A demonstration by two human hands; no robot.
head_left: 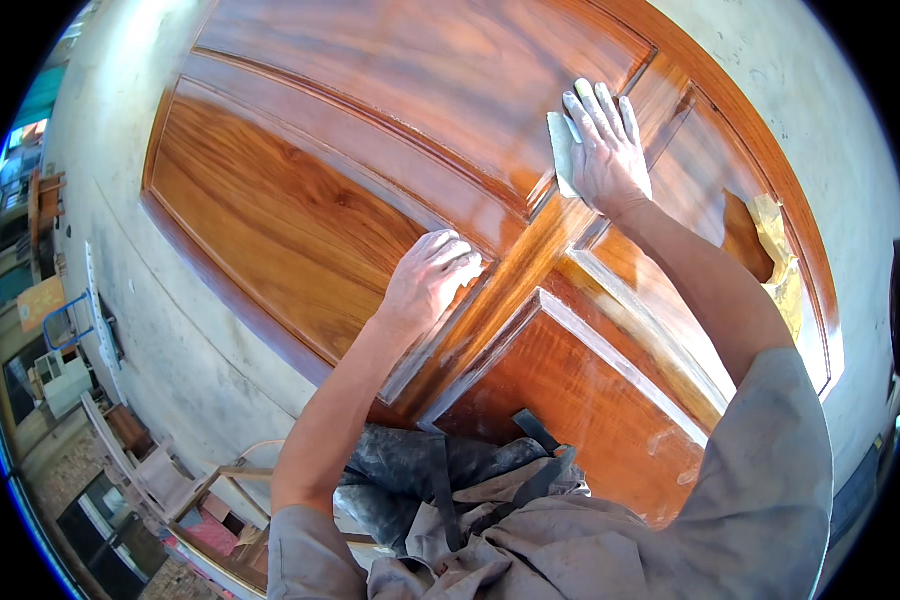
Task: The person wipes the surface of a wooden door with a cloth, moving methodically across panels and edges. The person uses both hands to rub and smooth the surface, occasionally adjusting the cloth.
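Against a pale, scuffed surface (120,200), a glossy panelled wooden door (400,120) spreads beneath a worker's arms. The right hand (610,165), fingers stretched nearly flat, partly covers a light-coloured sheet (561,158), seemingly pressing it evenly against the wood. The left hand (433,278) curls at a panel's edge, perhaps for support; whether it grips anything is hidden. Pink material (210,532) shows inside a wooden frame's (192,498) outline.

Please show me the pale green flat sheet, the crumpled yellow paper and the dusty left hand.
Pale green flat sheet (561,160): head view, its uncovered side.
Crumpled yellow paper (772,226): head view, its upper part.
Dusty left hand (433,272): head view, middle of its back.
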